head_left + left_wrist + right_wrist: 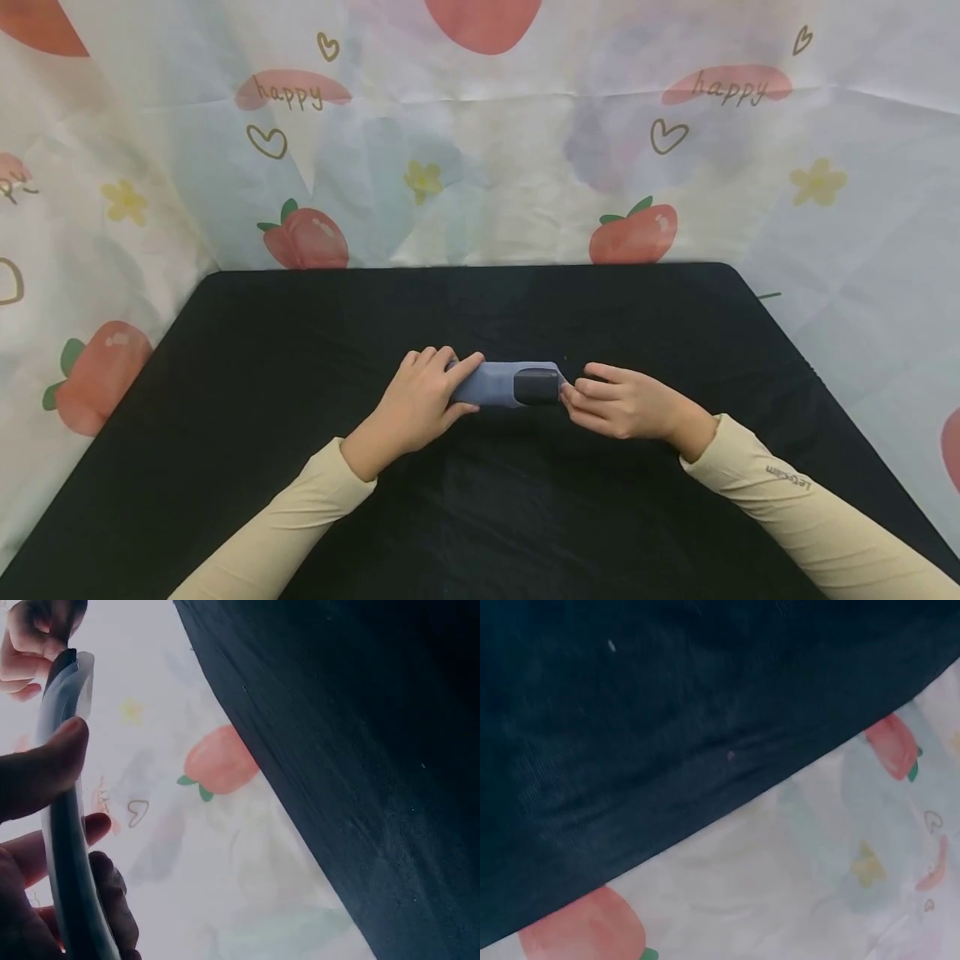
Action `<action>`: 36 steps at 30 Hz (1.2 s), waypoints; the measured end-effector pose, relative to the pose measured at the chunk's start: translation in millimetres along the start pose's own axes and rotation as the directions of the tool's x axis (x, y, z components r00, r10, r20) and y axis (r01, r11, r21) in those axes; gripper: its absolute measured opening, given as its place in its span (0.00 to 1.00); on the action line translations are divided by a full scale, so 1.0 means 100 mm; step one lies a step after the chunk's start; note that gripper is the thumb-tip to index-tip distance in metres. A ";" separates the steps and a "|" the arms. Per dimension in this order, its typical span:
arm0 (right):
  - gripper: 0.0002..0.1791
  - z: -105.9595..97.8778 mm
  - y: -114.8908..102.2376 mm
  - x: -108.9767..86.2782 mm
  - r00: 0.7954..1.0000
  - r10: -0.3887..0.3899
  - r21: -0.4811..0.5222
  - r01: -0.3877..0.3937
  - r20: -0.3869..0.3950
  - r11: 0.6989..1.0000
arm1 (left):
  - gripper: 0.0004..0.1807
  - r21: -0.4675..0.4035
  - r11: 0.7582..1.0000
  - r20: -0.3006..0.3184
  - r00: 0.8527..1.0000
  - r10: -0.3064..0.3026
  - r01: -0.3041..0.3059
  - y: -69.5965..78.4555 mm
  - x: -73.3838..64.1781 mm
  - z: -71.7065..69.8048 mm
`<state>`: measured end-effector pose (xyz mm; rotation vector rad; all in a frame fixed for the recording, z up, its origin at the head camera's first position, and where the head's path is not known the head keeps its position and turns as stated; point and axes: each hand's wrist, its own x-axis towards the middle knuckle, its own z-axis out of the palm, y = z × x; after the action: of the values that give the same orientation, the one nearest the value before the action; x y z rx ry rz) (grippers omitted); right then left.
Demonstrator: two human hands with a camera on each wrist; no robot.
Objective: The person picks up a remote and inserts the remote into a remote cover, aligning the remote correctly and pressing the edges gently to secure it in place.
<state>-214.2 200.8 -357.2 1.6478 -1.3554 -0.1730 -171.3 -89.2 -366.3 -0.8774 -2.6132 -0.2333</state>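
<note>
A slim blue-grey phone [487, 385] with a black camera block [537, 387] at its right end is held sideways over the black table. My left hand [420, 396] grips its left end, thumb on the near edge and fingers around the far side. In the left wrist view the phone [64, 847] shows edge-on between thumb and fingers, and a see-through case [86, 686] stands out from its far end. My right hand [618, 402] pinches the case at that end's corner, its fingertips beside the camera block. The right wrist view does not show the hand.
The black-covered table [420, 312] spreads under both hands, with rounded far corners. Behind and beside it hangs a pale curtain [480, 167] printed with peaches, hearts and flowers.
</note>
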 end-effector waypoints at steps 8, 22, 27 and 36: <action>0.18 0.02 -0.08 0.02 0.996 0.083 0.100 -0.080 -0.031 0.992 | 0.31 0.060 0.998 -0.113 0.994 0.014 -0.008 0.03 0.03 0.03; 0.15 -0.09 -0.02 0.18 0.963 0.149 0.075 -0.170 0.226 0.983 | 0.33 0.116 0.993 -0.062 0.998 0.010 -0.003 0.07 0.09 0.01; 0.14 -0.10 -0.03 0.33 0.938 0.190 0.154 -0.241 0.290 0.958 | 0.32 0.163 0.987 -0.056 0.998 0.004 0.005 0.10 0.10 0.05; 0.04 -0.07 -0.01 0.37 0.888 0.304 0.208 -0.388 0.345 0.898 | 0.32 0.153 0.988 -0.088 0.996 0.000 0.014 0.10 0.11 0.12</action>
<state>-195.6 174.7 -337.9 1.6077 -1.9665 -0.0255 -177.3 -72.0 -373.0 -0.7871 -2.5146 -0.0692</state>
